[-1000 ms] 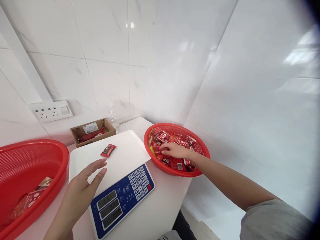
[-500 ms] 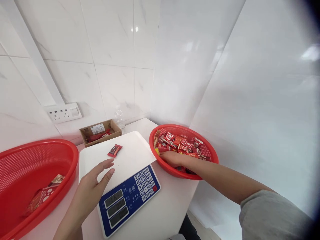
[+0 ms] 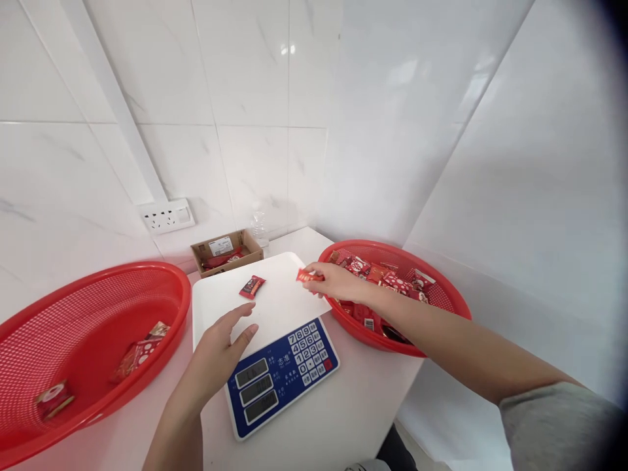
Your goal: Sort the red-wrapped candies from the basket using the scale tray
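My right grip (image 3: 338,281) is pinching a small bright-red wrapped packet (image 3: 305,275) over the white, blue-panelled scale (image 3: 282,306); my left grip (image 3: 218,350) is hanging parted and empty near a dark-red wrapped packet (image 3: 252,286) lying there. Pinching by fingertips alone, I may be risking a slip.

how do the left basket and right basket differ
The left basket holds a few packets; the right basket holds many more. The left basket is cut off by the picture's edge; the right basket is not, though the right arm hides part. Both are red with perforated walls.
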Demonstrator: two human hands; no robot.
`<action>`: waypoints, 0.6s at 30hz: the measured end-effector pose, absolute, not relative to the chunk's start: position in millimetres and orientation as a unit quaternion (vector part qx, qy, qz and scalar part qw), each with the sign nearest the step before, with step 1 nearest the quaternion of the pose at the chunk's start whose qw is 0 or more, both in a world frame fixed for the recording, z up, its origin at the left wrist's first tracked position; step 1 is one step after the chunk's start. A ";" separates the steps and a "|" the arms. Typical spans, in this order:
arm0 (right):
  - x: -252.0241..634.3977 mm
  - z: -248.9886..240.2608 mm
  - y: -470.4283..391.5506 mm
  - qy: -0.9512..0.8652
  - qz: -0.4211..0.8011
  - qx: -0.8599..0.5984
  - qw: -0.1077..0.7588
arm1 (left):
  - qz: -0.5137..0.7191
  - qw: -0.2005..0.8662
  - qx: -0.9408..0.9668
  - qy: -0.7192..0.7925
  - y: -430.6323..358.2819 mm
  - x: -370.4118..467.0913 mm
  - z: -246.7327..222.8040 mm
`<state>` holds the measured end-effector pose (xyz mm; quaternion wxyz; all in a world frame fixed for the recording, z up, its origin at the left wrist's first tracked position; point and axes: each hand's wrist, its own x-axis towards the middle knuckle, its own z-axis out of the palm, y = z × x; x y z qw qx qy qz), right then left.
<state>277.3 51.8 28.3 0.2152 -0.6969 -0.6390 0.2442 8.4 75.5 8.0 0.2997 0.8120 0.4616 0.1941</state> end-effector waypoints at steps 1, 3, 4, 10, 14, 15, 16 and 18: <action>269.8 25.5 56.7 -0.644 0.280 -0.676 0.222 | 0.189 0.300 0.813 0.462 75.1 7.9 8.3; 256.9 19.7 65.6 -0.649 0.327 -0.647 0.231 | 0.184 0.296 0.816 0.461 74.5 6.8 8.5; 251.8 17.4 69.2 -0.651 0.338 -0.637 0.236 | 0.185 0.293 0.818 0.459 74.3 6.2 8.4; 239.3 13.9 77.9 -0.665 0.339 -0.611 0.264 | 0.176 0.279 0.844 0.424 76.0 4.5 2.9; 238.5 14.0 72.7 -0.694 0.323 -0.589 0.258 | 0.151 0.248 0.857 0.426 79.7 4.2 -5.7; 238.9 14.5 69.5 -0.701 0.316 -0.586 0.256 | 0.144 0.244 0.859 0.426 80.4 4.5 -8.0; 240.0 15.4 65.6 -0.708 0.310 -0.582 0.253 | 0.139 0.238 0.862 0.426 80.9 5.0 -10.0; 245.3 18.0 56.0 -0.719 0.295 -0.579 0.245 | 0.135 0.221 0.867 0.426 81.0 7.2 -13.4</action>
